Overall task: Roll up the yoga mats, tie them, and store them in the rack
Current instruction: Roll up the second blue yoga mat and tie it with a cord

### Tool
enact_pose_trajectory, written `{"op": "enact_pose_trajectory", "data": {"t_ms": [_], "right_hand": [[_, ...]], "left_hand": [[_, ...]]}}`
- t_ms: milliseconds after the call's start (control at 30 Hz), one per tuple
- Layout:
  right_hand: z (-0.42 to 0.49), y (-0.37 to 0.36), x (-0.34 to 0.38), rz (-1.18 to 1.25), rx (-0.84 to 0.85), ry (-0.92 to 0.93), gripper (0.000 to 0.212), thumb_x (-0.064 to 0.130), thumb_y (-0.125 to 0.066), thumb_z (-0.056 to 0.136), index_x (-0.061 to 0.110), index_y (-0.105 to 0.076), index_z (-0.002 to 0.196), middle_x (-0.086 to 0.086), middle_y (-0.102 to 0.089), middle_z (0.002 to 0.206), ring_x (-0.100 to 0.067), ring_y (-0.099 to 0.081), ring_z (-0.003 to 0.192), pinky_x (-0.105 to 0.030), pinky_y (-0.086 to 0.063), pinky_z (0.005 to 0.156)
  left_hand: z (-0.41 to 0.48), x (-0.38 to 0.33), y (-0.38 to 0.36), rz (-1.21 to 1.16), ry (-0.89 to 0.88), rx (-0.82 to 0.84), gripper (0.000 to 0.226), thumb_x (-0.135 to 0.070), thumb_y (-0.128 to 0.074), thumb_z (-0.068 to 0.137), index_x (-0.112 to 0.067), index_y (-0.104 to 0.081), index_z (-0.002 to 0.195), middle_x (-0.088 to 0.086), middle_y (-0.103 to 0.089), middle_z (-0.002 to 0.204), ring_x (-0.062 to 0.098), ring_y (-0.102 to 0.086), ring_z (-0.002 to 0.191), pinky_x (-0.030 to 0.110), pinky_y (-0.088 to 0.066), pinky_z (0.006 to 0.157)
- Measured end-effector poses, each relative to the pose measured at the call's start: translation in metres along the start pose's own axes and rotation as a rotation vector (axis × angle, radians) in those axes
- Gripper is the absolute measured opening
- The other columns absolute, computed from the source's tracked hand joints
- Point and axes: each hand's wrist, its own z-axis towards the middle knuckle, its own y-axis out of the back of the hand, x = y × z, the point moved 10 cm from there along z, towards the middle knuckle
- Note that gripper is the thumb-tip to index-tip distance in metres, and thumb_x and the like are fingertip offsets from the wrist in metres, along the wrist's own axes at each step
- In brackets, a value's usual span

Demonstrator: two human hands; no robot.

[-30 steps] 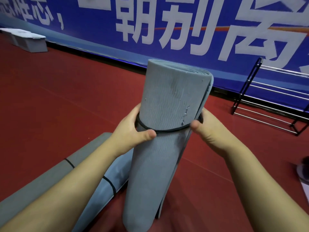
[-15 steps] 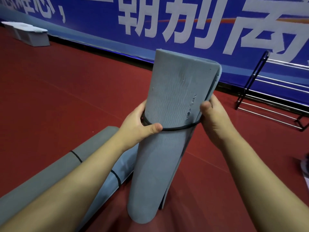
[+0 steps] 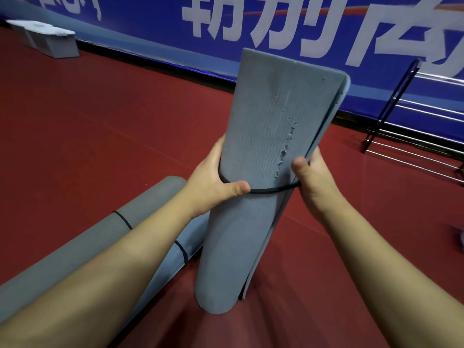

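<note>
Standing mat: I see the blue-grey rolled mat [image 3: 261, 151] on end in the middle of my view. Its lower end is down on the red floor [image 3: 100, 126] and its top leans away and a little to the right.
Mat surface: ribbed, with a line of small tears down the front near the right edge. The outer flap runs loose along the right side.
Black band [image 3: 272, 190]: it circles the standing mat about halfway up and shows as a thin dark line across the front between the two grips.
Left grip [image 3: 213, 182]: clenched on the standing mat from its left side. The thumb lies across the front, right on the band, and the fingers are out of my sight behind the roll.
Right grip [image 3: 313, 182]: grasping the standing mat at its right edge, thumb up against the front. The band runs in at the base of that thumb. I cannot tell whether the hidden fingers hook it.
Grey mat [image 3: 148, 202]: rolled and lying on the floor to the lower left, with a black band of its own round it.
Second blue-grey mat [image 3: 165, 275]: rolled, also banded, lying just beside the grey one, partly under my left forearm, its end close to the standing mat.
Rack [image 3: 391, 106]: a black frame with metal rails at the far right by the wall, well apart from all three mats.
Backdrop: a blue banner [image 3: 150, 33] with large white characters along the wall, and a pale block [image 3: 50, 41] on the floor at the far left.
</note>
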Motion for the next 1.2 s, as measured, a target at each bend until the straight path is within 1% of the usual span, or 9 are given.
{"op": "enact_pose_trajectory", "data": {"t_ms": [100, 233, 367, 467, 567, 633, 967, 1067, 1200], "right_hand": [[-0.015, -0.009, -0.024, -0.051, 0.012, -0.053, 0.117, 0.087, -0.074, 0.041, 0.021, -0.041, 0.131, 0.018, -0.058, 0.123, 0.012, -0.059, 0.108, -0.009, -0.045, 0.088], [-0.044, -0.025, -0.064, -0.172, 0.197, -0.152, 0.109, 0.083, -0.077, 0.049, 0.026, -0.043, 0.135, 0.013, -0.058, 0.134, 0.000, -0.055, 0.125, -0.029, -0.046, 0.107], [-0.019, -0.009, -0.018, -0.106, 0.118, -0.051, 0.126, 0.085, -0.070, 0.055, 0.007, -0.034, 0.147, 0.007, -0.048, 0.144, 0.014, -0.047, 0.125, -0.007, -0.037, 0.100], [-0.004, -0.012, -0.002, -0.068, 0.088, 0.003, 0.129, 0.085, -0.072, 0.050, 0.009, -0.033, 0.147, 0.004, -0.052, 0.143, 0.006, -0.051, 0.127, -0.015, -0.043, 0.101], [-0.014, -0.027, -0.030, -0.062, 0.095, -0.075, 0.121, 0.080, -0.080, 0.045, 0.017, -0.036, 0.138, 0.012, -0.057, 0.129, 0.007, -0.059, 0.115, -0.012, -0.047, 0.089], [-0.024, -0.030, -0.047, -0.079, 0.109, -0.115, 0.119, 0.081, -0.080, 0.043, 0.019, -0.039, 0.136, 0.013, -0.058, 0.128, 0.007, -0.059, 0.115, -0.012, -0.047, 0.089], [-0.052, -0.036, -0.077, -0.182, 0.314, -0.204, 0.114, 0.070, -0.086, 0.055, 0.019, -0.037, 0.145, 0.004, -0.054, 0.143, -0.012, -0.050, 0.134, -0.047, -0.042, 0.112], [-0.053, -0.032, -0.070, -0.181, 0.367, -0.220, 0.123, 0.078, -0.082, 0.046, 0.020, -0.036, 0.143, 0.014, -0.052, 0.140, 0.009, -0.049, 0.126, -0.030, -0.041, 0.112], [-0.031, -0.015, -0.036, -0.067, 0.228, -0.094, 0.128, 0.081, -0.077, 0.048, 0.012, -0.030, 0.145, 0.020, -0.045, 0.135, 0.026, -0.045, 0.116, 0.001, -0.036, 0.092]], "left_hand": [[-0.002, 0.014, -0.006, 0.032, 0.044, 0.041, 0.136, -0.099, -0.057, 0.043, -0.028, -0.024, 0.155, -0.017, -0.043, 0.149, -0.001, -0.040, 0.137, 0.037, -0.038, 0.113], [0.002, 0.013, -0.001, 0.051, 0.067, 0.158, 0.130, -0.100, -0.055, 0.041, -0.031, -0.031, 0.149, -0.021, -0.044, 0.145, 0.001, -0.041, 0.135, 0.024, -0.036, 0.112], [0.020, -0.014, 0.027, -0.146, 0.018, 0.078, 0.152, -0.091, -0.067, 0.043, -0.016, -0.002, 0.159, -0.001, -0.021, 0.163, 0.002, -0.027, 0.145, 0.023, -0.026, 0.119], [0.019, -0.015, 0.015, -0.137, -0.003, 0.049, 0.141, -0.087, -0.070, 0.048, -0.017, -0.014, 0.156, -0.005, -0.037, 0.155, -0.001, -0.037, 0.140, 0.025, -0.035, 0.114], [0.002, 0.021, -0.001, -0.174, 0.108, 0.008, 0.135, -0.088, -0.070, 0.047, -0.019, -0.025, 0.154, -0.001, -0.047, 0.149, 0.012, -0.045, 0.138, 0.047, -0.037, 0.114], [-0.009, 0.033, -0.006, -0.127, 0.139, 0.012, 0.136, -0.092, -0.066, 0.044, -0.020, -0.027, 0.152, -0.006, -0.048, 0.147, 0.007, -0.045, 0.136, 0.044, -0.038, 0.114], [-0.027, 0.050, -0.019, -0.049, 0.186, 0.154, 0.137, -0.093, -0.066, 0.041, -0.029, -0.021, 0.154, -0.024, -0.042, 0.143, -0.011, -0.040, 0.132, 0.024, -0.037, 0.110], [-0.042, 0.057, -0.026, -0.001, 0.182, 0.222, 0.136, -0.089, -0.068, 0.048, -0.030, -0.013, 0.157, -0.024, -0.032, 0.153, -0.011, -0.030, 0.139, 0.028, -0.030, 0.118], [-0.028, 0.047, -0.012, -0.087, 0.155, 0.101, 0.145, -0.087, -0.071, 0.047, -0.024, -0.004, 0.159, -0.008, -0.023, 0.162, 0.004, -0.027, 0.146, 0.041, -0.029, 0.120]]}}
